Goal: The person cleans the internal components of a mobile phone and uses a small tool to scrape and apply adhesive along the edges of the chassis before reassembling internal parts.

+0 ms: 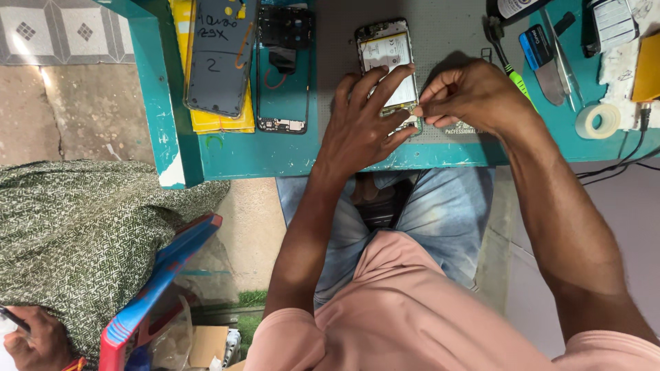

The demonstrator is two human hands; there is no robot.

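Opened smartphone with back cover off, white battery exposed point(386, 55), lies flat on the grey work mat point(447, 27) atop the teal-painted counter point(275, 154). Left hand point(361, 127) spread, fingers splayed across the phone's lower half, apparently pinning it steady. Right hand point(467, 96) pinched thumb-to-forefinger at the phone's lower right edge; whatever it grips is too small to tell. Green-handled screwdriver point(519, 82) just beside the right hand, within reach.

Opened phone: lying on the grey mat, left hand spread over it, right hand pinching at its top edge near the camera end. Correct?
Not quite. The head view shows the right hand pinching at the lower end of the opened phone, the end nearest the person. The rest holds: it lies on the grey mat with the left hand spread over it.
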